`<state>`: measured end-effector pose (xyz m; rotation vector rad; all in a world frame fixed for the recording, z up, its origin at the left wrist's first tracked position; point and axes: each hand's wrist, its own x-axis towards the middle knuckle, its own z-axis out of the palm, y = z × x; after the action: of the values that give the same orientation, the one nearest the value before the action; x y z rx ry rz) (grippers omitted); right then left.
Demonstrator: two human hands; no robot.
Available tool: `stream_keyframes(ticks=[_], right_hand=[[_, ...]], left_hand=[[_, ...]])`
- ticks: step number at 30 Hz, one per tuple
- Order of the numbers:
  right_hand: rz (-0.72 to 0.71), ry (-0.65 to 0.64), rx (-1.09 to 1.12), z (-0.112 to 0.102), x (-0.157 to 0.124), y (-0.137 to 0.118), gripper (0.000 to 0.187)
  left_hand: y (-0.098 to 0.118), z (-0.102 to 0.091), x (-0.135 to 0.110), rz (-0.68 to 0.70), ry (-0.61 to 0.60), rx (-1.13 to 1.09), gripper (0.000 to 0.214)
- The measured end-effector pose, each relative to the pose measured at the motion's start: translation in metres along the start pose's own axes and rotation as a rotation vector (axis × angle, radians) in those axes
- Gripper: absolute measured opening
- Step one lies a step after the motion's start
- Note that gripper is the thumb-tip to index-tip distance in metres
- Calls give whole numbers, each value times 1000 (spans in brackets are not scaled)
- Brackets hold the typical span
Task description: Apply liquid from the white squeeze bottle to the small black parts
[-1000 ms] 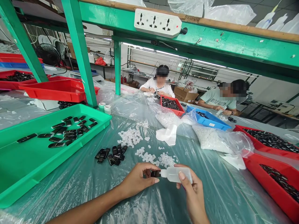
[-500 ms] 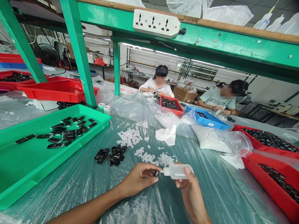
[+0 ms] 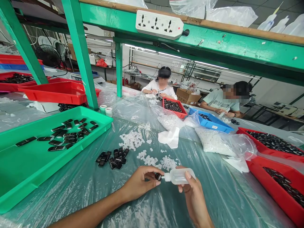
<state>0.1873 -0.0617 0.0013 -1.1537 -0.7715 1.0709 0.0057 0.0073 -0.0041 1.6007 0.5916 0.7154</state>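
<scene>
My left hand (image 3: 140, 183) pinches a small black part (image 3: 158, 176) between thumb and fingers. My right hand (image 3: 193, 193) grips a small translucent squeeze bottle (image 3: 178, 176) lying sideways, its nozzle touching the black part. Both hands hover just above the plastic-covered table (image 3: 133, 202). Ahead of them lie a cluster of black parts (image 3: 113, 158) and scattered small white pieces (image 3: 152, 158).
A green tray (image 3: 28, 164) with several black parts sits at left, red trays (image 3: 273, 171) with black parts at right. A bag of white pieces (image 3: 218, 142), a white cloth (image 3: 169, 138) and a blue tray (image 3: 213, 122) lie further back. Two people work across the table under a green frame.
The bottle has tipped slightly and its nozzle stays against the black part; my left fingers have turned the part a little. Hands stay in nearly the same place.
</scene>
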Motion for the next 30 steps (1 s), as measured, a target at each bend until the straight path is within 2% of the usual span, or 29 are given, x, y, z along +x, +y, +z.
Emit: stream_keyframes(ticks=[10, 17, 23, 30], right_hand=[[-185, 12, -332, 3, -10, -8, 37], [-248, 72, -385, 11, -15, -14, 31], [-260, 107, -397, 7, -14, -12, 31], [-247, 19, -402, -5, -6, -5, 33]], left_hand=[[-3, -1, 0, 33, 21, 118, 26], [1, 0, 0, 47, -1, 199, 29], [3, 0, -3, 45, -5, 213, 29], [3, 0, -1, -20, -27, 55, 28]])
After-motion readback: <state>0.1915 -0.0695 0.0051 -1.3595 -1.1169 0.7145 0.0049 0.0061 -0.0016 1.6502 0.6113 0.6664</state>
